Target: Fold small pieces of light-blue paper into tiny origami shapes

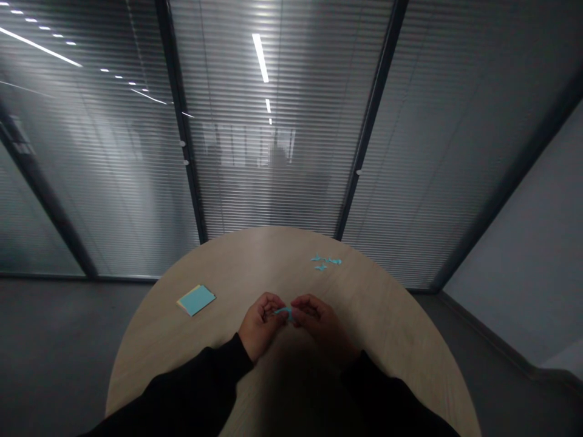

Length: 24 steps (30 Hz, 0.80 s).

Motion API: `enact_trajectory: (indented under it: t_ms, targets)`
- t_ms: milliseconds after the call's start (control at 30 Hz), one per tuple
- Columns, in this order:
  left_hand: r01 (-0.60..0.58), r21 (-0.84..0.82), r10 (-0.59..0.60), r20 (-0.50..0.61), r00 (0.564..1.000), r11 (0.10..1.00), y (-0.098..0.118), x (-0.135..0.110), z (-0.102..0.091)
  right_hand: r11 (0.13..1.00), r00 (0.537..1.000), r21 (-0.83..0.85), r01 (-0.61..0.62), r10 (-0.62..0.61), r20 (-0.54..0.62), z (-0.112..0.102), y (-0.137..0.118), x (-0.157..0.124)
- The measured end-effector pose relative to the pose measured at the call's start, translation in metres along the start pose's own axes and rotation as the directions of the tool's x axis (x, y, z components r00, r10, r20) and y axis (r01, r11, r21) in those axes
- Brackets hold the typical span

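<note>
Between my two hands is a small folded piece of light-blue paper, low over the near middle of the table. My left hand pinches its left part between thumb and fingers. On the other side, my right hand has thumb and fingertips closed on its right end. The fingers cover much of the paper, so its exact shape is hidden. Several small folded light-blue paper pieces lie in a group beyond my right hand. To the left rests a stack of square paper sheets, light blue on top with a yellowish edge beneath.
The round wooden table has a curved edge all round. Behind it stand glass partitions with horizontal blinds and dark frames. A pale wall rises on the right. Grey floor shows beside the table.
</note>
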State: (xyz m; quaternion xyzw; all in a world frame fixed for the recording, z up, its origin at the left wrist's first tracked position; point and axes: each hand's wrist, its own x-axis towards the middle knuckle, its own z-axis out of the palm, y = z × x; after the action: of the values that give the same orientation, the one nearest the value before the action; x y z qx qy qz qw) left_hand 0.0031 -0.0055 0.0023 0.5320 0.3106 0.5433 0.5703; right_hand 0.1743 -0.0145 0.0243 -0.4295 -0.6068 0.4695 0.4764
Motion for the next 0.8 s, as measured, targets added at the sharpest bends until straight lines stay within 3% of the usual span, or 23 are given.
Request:
enact_trajectory:
  t_ms: [167, 533, 800]
  targets:
    - [-0.039, 0.028, 0.039, 0.019, 0.999, 0.999, 0.0, 0.0, 0.001, 0.973, 0.999, -0.227, 0.04, -0.039, 0.006, -0.001, -0.003, -0.002]
    - [0.06, 0.297, -0.065, 0.007, 0.998, 0.953, -0.001, -0.003, -0.005, 0.978, 0.993, -0.173, 0.119, -0.117, 0.021, 0.001, -0.004, -0.003]
    - [0.032, 0.287, -0.029, -0.011, 1.0, 0.957, 0.007, -0.004, -0.008, 0.919, 0.97, -0.314, 0.241, -0.234, 0.059, 0.001, -0.011, -0.006]
